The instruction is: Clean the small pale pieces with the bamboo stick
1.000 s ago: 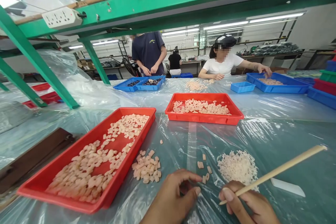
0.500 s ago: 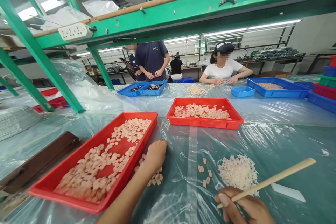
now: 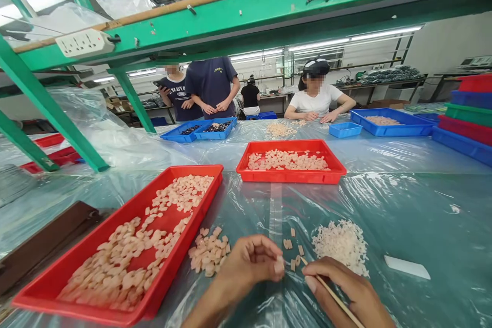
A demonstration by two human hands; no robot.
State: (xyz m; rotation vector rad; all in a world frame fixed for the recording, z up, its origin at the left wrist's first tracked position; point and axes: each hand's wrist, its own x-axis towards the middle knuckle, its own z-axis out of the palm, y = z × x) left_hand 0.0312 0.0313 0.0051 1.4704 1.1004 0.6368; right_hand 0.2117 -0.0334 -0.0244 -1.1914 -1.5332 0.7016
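Observation:
My left hand (image 3: 259, 261) is closed in a pinch above the plastic-covered table; what its fingertips hold, if anything, is too small to tell. Just right of it, my right hand (image 3: 346, 287) grips a thin wooden stick (image 3: 340, 301), its tip pointing toward my left hand. Several small beige pieces (image 3: 287, 244) lie loose beyond the two hands, some close to the stick's tip. Behind my right hand is a heap of tiny white bits (image 3: 342, 243). A pile of beige pieces (image 3: 209, 250) rests to the left of my left hand.
A long red tray (image 3: 154, 312) of beige pieces stands at left, and another red tray (image 3: 292, 176) farther back. A white strip (image 3: 407, 267) lies at right. Green shelf framing (image 3: 230, 23) crosses overhead. Across the table, a person in white (image 3: 313, 104) sits near blue trays (image 3: 392, 130).
My left hand has moved right from the beige pile to beside my right hand. The stick has swung round, its tip now near the loose pieces. The camera view has shifted slightly.

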